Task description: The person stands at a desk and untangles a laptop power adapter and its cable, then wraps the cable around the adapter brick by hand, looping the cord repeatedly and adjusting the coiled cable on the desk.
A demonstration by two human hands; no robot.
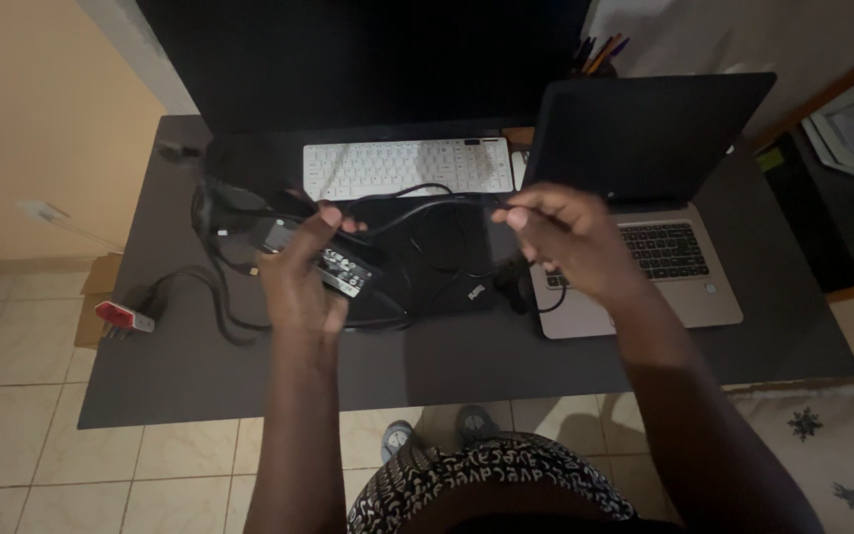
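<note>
My left hand grips a black power adapter brick with a pale label, held above a closed black laptop. From the brick a black cable runs in a loop to my right hand, which pinches the cable between its fingers over the left edge of an open silver laptop. Both hands hover above the dark desk.
A white keyboard lies at the foot of a large dark monitor. More black cables and a red-and-white plug lie on the desk's left side. Pens stand behind the silver laptop. Tiled floor lies below.
</note>
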